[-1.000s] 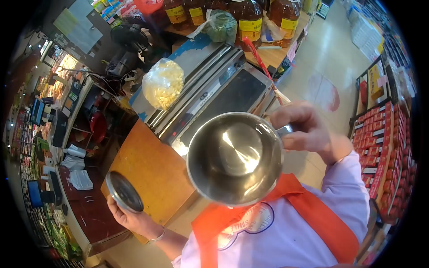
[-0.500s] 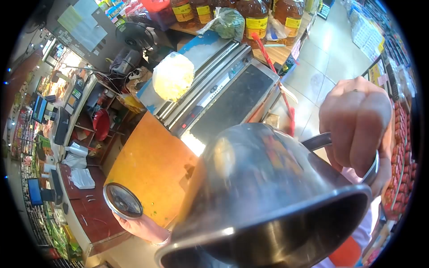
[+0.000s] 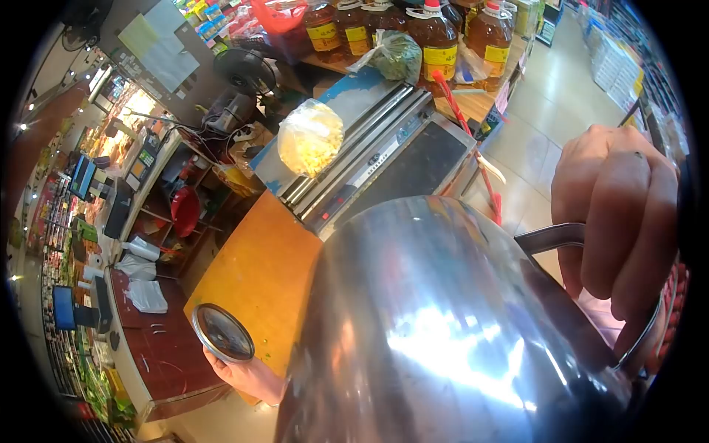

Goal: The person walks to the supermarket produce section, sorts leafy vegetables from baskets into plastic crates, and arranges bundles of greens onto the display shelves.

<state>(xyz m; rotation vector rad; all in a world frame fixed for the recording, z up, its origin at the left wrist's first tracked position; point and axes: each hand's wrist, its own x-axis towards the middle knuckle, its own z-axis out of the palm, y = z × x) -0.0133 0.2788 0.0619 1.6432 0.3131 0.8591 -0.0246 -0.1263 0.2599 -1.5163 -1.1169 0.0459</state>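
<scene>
A shiny stainless steel pitcher (image 3: 436, 317) fills the lower middle of the view, very close to the camera. My right hand (image 3: 617, 210) is closed around its looped metal handle (image 3: 550, 238) at the right. The pitcher's mouth is out of view. Left of the pitcher, my left hand (image 3: 247, 375) grips a round lid (image 3: 223, 332) with a metal rim and a darker centre. My left forearm is partly hidden behind the pitcher. Beyond both hands lies an orange tabletop (image 3: 251, 258) with small scraps on it.
A bag of yellow pieces (image 3: 312, 140) rests on a wrapping machine (image 3: 377, 151) with a dark plate. Behind stand large oil bottles (image 3: 439, 52) and a bagged green vegetable (image 3: 399, 55). A dark red counter (image 3: 159, 343) is at the left, a tiled aisle (image 3: 550, 96) at the right.
The pitcher has come up closer and tipped, so its open mouth no longer shows. My right hand has shifted slightly right with it. The lid appears a little further right and remains in my left hand.
</scene>
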